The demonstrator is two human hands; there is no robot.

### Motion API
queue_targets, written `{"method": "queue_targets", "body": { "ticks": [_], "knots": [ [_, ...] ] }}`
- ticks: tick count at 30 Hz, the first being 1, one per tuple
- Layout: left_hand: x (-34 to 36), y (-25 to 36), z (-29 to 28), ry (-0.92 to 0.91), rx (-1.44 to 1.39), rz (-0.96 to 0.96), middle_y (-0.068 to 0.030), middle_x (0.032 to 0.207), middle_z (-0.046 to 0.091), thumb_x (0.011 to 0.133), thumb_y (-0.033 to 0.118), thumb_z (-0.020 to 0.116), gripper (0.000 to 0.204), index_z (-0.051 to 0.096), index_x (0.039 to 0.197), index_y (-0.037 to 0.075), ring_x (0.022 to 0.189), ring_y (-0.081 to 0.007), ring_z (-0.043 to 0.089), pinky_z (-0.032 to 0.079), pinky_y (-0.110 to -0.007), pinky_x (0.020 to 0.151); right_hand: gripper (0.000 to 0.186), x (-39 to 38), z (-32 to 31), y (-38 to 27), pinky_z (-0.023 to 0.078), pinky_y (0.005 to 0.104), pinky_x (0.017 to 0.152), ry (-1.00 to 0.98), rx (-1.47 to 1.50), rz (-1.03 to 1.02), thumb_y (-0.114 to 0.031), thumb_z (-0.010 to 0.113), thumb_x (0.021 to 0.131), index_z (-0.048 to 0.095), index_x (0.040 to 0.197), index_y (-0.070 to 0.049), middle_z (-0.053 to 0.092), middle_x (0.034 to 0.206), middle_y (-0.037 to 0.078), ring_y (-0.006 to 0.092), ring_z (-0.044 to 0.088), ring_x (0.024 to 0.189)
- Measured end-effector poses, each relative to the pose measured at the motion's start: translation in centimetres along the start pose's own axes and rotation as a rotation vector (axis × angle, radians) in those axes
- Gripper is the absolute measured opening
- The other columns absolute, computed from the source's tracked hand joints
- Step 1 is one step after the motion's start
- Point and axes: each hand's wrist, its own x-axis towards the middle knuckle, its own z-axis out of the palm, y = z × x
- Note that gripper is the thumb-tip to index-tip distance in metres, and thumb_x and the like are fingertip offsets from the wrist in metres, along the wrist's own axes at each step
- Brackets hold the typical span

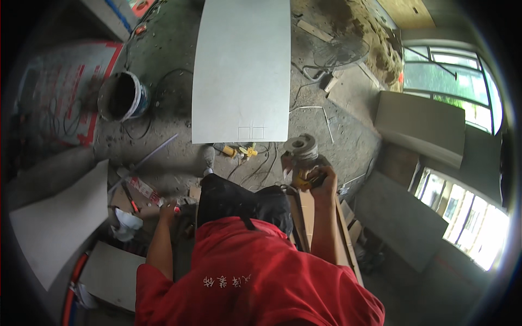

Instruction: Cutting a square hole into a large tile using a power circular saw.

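Note:
My right hand (pixel 322 183) is raised at the right of my body, its fingers wrapped round a handheld trim router (pixel 302 155). The router has a round pale base with a hole in its middle, turned upward, and some yellow on its body. Low at my left side, my left hand (pixel 169 209) has its fingers drawn together beside a small red thing; what they hold is too small to make out. Ahead of me lies a large pale panel (pixel 242 70). Two small squares (pixel 251 133) are drawn side by side at its near edge.
Yellow tools (pixel 231 150) and cables lie by the panel's near edge. A bucket (pixel 124 96) stands left; a fan (pixel 341 51) stands right, by a sand heap (pixel 359 22). Cut boards (pixel 65 217) lie at left, and more boards (pixel 399 220) lean below the windows.

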Motion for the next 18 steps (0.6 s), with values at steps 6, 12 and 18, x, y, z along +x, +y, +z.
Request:
{"method": "queue_targets", "body": {
  "ticks": [6,12,18],
  "knots": [
    [-0.7,1.8,6.3,0.115,-0.49,-0.195,-0.0175,0.12,0.07,0.092,0.05,0.073,0.072,0.058,0.142,0.001,0.11,-0.0319,0.066,0.054,-0.042,0.086,0.015,4.6,3.4,-5.0,0.056,0.0405,0.064,-0.106,-0.133,-0.077,-0.012,0.052,0.086,0.062,0.085,-0.001,0.061,0.069,0.013,0.0273,0.063,0.063],
    [1.0,2.4,5.6,0.114,0.723,0.26,-0.0226,0.126,0.067,0.098,0.036,0.065,0.05,0.061,0.138,0.007,0.115,-0.0417,0.064,0.054,-0.048,0.092,0.012,11.4,3.9,-8.4,0.056,0.0396,0.067,-0.235,-0.019,-0.018,-0.008,0.052,0.086,0.06,0.092,-0.001,0.061,0.074,0.01,0.0246,0.063,0.066],
    [-15.0,8.7,19.1,0.673,-0.561,-0.311,-0.0133,0.099,0.071,0.1,0.047,0.064,0.051,0.066,0.126,0.004,0.089,-0.0254,0.066,0.051,-0.041,0.083,0.007,25.3,2.8,-10.9,0.051,0.0325,0.063,-0.545,-0.27,0.223,-0.01,0.056,0.083,0.061,0.087,-0.006,0.06,0.07,0.008,0.0225,0.062,0.066]
  ]
}}
